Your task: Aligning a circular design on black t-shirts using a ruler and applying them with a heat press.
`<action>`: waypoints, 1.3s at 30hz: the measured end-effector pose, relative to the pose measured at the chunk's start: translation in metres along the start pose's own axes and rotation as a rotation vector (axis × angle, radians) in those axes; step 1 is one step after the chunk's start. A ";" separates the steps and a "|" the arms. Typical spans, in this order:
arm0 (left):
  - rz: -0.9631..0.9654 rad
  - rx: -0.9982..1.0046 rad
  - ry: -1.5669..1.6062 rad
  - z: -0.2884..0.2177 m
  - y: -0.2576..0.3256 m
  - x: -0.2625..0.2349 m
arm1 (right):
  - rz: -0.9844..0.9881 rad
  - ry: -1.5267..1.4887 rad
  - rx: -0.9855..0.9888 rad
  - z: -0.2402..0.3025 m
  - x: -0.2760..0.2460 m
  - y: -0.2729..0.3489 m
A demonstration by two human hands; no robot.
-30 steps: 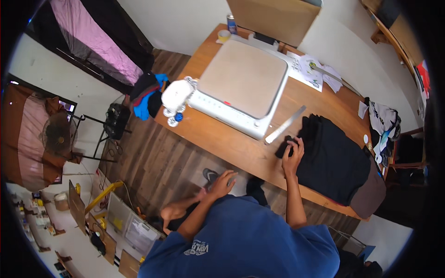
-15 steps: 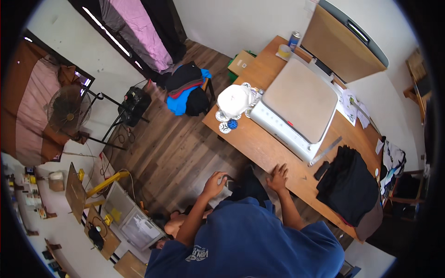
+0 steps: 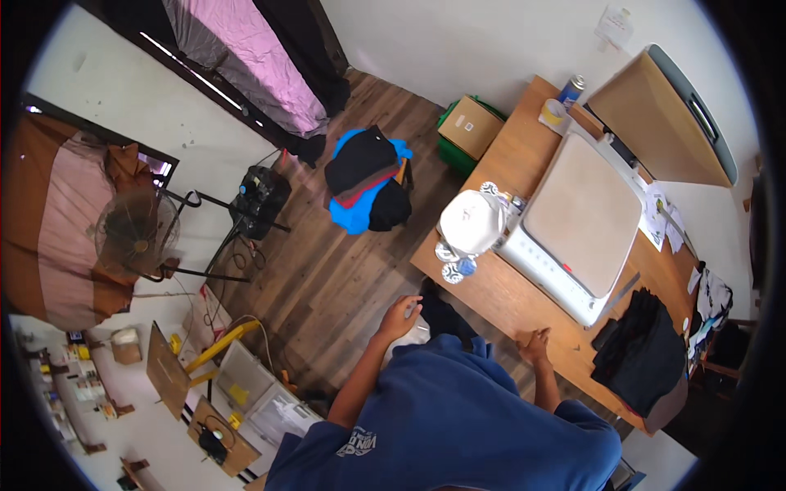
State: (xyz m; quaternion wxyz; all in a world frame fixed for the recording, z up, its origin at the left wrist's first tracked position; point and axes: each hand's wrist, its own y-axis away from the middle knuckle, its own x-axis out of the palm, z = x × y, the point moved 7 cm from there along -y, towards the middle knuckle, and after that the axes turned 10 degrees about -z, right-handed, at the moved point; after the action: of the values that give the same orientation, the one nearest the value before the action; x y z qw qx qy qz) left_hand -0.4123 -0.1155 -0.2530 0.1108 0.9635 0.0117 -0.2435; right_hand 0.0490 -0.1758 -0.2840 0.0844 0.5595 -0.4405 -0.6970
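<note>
My left hand (image 3: 399,319) is held over the floor in front of my body, its fingers curled. Something small and pale shows at its fingertips, too small to name. At the near edge of the wooden table (image 3: 499,315), my right hand (image 3: 534,344) has its fingers apart and holds nothing. The hand is nearest to a white heat press (image 3: 557,270) with a beige pad and a raised lid (image 3: 659,114). To the right of that hand lies a pile of folded black cloth (image 3: 643,352).
A white rounded bundle (image 3: 471,222) sits at the table's left corner. A spray can (image 3: 571,90) and a tape roll (image 3: 553,111) stand at the back. A stool heaped with clothes (image 3: 368,176), a cardboard box (image 3: 471,127) and a fan (image 3: 137,233) are on the floor side.
The view has swung, so the table and press appear lower and further right. My right hand has gone from lying flat on the table to being partly raised at its edge.
</note>
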 end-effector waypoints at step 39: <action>-0.569 -0.643 0.773 0.164 -0.402 -0.232 | 0.007 -0.574 0.043 0.355 0.049 0.131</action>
State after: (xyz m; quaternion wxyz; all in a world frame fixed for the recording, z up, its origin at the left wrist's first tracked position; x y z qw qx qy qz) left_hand -0.7244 0.2479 -0.3677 0.3160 0.8592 0.3836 0.1217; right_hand -0.3211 -0.0995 -0.2311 -0.0532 0.3396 -0.4628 -0.8171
